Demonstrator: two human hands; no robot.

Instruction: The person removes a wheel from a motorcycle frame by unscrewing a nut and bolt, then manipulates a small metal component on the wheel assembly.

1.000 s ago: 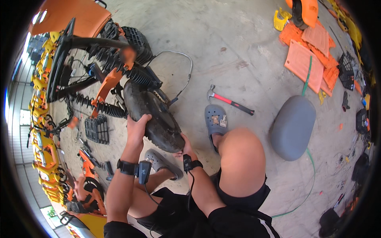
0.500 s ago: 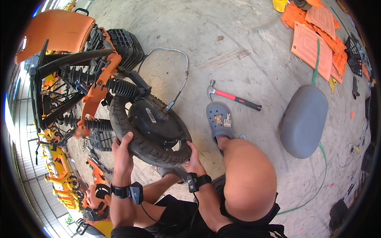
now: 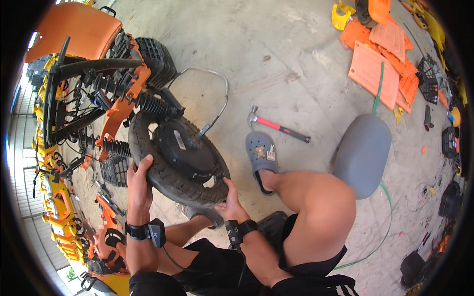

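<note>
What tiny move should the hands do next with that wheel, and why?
Maybe ease the wheel slightly toward the orange bracket: the left hand and right hand grip it, and a cable loops from its middle, so pulling away might tug it.

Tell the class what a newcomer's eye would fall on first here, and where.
Probably the big black wheel left of centre, held between the left hand and right hand. Next, perhaps, the red-and-black hammer just above a grey clog, then the bright orange panels piled at upper right.
</note>
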